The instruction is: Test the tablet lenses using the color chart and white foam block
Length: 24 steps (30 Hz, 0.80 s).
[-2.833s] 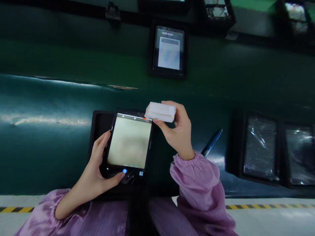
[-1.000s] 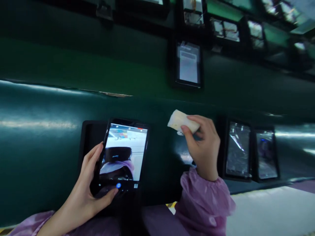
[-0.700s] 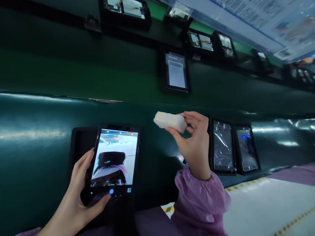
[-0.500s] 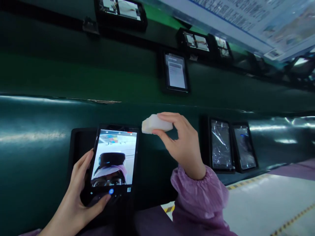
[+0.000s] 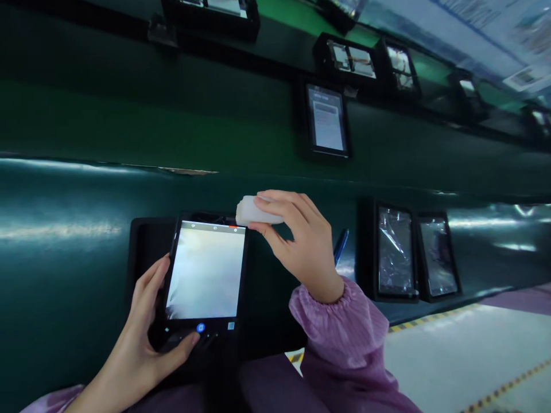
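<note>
My left hand (image 5: 150, 321) grips a black tablet (image 5: 206, 269) by its left and lower edges, the thumb near a round blue button under the picture. Its lit screen is mostly pale and blurred, with small icons along the top. A white block (image 5: 258, 210), like an eraser or a piece of foam, is pinched between the thumb and fingers of my right hand (image 5: 301, 241). The block's left end is at the tablet's upper right corner; I cannot tell whether they touch. Behind the tablet, to the left, a black tray (image 5: 140, 246) is partly hidden.
Two film-covered devices (image 5: 396, 252) lie in black trays to the right. Beside my right wrist is a blue pen (image 5: 341, 246). Farther back a lit device (image 5: 326, 120) lies on the green surface (image 5: 172, 126). Open units (image 5: 353, 59) in black holders line the back.
My right hand has brought the white block left to the tablet's top corner. The screen has gone from a camera picture of a capped head to a pale blur. The blue pen now shows.
</note>
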Tool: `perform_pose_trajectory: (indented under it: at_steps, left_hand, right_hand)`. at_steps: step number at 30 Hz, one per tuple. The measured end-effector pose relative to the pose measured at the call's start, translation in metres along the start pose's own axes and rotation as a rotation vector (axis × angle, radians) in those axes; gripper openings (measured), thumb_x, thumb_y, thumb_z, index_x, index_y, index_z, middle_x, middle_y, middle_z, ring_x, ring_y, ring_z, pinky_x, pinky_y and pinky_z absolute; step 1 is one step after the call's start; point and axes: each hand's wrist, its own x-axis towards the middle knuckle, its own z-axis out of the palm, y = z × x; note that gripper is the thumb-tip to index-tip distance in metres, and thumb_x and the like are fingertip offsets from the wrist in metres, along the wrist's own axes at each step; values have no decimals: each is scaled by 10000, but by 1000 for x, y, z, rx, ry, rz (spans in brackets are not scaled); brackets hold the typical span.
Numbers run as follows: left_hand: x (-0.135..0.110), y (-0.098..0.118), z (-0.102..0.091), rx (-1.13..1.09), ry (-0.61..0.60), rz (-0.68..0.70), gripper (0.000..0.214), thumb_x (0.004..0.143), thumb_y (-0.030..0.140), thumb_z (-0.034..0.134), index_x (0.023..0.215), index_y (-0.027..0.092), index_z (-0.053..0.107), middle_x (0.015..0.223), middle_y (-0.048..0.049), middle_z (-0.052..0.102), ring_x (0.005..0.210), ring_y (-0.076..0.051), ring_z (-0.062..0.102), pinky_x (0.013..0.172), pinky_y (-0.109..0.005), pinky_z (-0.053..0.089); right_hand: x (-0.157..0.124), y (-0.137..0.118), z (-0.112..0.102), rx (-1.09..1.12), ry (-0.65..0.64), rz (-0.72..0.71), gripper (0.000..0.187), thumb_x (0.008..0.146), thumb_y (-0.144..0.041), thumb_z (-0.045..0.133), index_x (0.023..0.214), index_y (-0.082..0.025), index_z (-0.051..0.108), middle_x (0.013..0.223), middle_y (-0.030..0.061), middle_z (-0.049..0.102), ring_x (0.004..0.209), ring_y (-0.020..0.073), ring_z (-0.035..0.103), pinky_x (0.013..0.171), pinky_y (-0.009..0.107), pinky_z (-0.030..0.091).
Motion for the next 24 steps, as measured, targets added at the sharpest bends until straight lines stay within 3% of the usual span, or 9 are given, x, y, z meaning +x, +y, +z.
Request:
perform_pose_trajectory:
  at_steps: [12,24]
  left_hand:
    - [3,-6,-5,60,-35,92,1037,861,291,815,1676,381,180,1699,-96,227,1586,-368,262,1239,-612,336]
    - [3,-5,-6,48,-36,90,1031,861,300,815,1674,389,186,1700,-97,230,1572,-386,286,1228,-660,333]
  right_hand:
    - [2,1,4,-48,54,-60,295,921,-143,772,1166,-258,655,1162,53,766,1004,260,739,823,410,614]
    - [1,0,6,-73,48,-63,297,932,-155,764,1181,-254,638,1166,61,763,1008,266,739,814,415,606]
